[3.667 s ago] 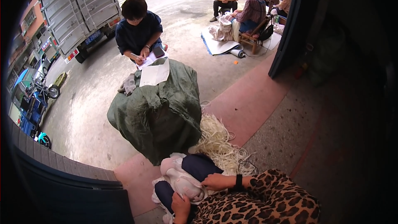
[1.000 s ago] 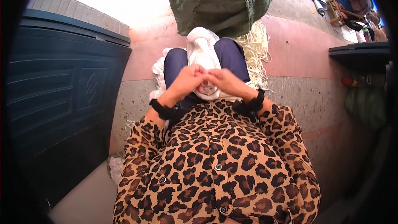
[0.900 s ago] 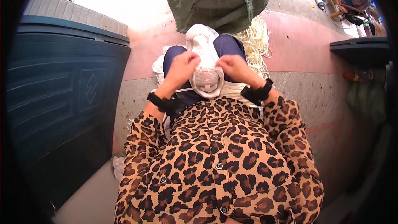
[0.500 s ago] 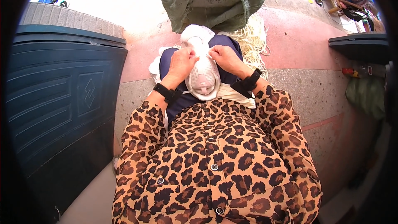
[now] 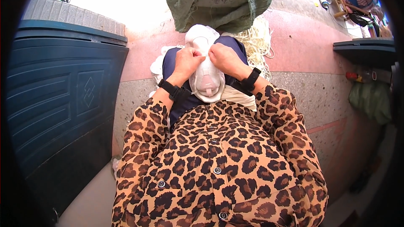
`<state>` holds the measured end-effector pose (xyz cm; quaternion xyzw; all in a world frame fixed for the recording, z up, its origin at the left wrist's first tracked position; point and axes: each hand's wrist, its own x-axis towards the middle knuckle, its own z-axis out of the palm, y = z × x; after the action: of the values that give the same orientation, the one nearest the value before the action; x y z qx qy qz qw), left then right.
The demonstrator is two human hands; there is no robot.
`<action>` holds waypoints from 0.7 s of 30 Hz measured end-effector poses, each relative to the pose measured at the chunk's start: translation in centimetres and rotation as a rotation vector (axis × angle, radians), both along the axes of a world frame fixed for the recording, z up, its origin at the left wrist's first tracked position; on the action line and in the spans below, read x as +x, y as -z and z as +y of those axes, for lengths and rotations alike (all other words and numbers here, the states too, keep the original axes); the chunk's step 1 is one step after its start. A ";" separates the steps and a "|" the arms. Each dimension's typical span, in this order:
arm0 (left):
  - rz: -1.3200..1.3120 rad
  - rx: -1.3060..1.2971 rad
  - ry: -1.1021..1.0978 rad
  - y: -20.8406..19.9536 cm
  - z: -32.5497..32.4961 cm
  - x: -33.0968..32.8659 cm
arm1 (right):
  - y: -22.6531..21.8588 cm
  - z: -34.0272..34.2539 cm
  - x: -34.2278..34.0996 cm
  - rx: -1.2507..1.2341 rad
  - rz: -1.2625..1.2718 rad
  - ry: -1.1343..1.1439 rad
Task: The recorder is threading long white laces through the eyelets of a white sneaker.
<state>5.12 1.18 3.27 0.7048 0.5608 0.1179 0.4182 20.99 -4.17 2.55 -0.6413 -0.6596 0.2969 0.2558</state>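
A white shoe (image 5: 208,77) with a mesh front lies lengthwise on my lap, between dark blue trouser legs (image 5: 230,47). Over its middle my left hand (image 5: 188,64) comes in from the left, fingers pinched together at the shoe's opening. From the other side my right hand (image 5: 227,61) is closed too, its fingertips close to the left ones. Whatever thin thing the fingers hold is too small to make out. A bundle of cream cords (image 5: 239,97) rests across my lap beneath the right wrist.
A large green woven sack (image 5: 219,6) stands just beyond my knees. Loose cream cords (image 5: 258,46) are heaped on the floor beside it, and white items (image 5: 157,68) lie left of my leg. A dark blue panelled door (image 5: 63,96) stands at left; a green bag (image 5: 370,101) sits at right.
My right hand has moved a little left, bringing its fingertips nearer to the left hand's. Both hands remain closed over the shoe, which has barely shifted.
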 end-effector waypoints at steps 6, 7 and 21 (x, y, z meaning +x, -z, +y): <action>-0.040 -0.016 0.003 0.3 0.1 -0.2 | 0.4 -0.2 -0.3 0.021 -0.024 0.016; -0.054 -0.031 -0.006 0.3 0.2 -0.2 | 0.4 -0.2 -0.4 0.008 -0.038 0.021; -0.030 0.157 0.021 1.0 -0.4 -0.5 | 1.8 0.7 -1.1 0.208 -0.063 -0.019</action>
<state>4.64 0.79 2.23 0.7395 0.5361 0.1675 0.3711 19.90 -3.47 0.78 -0.6139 -0.7008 0.2088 0.2971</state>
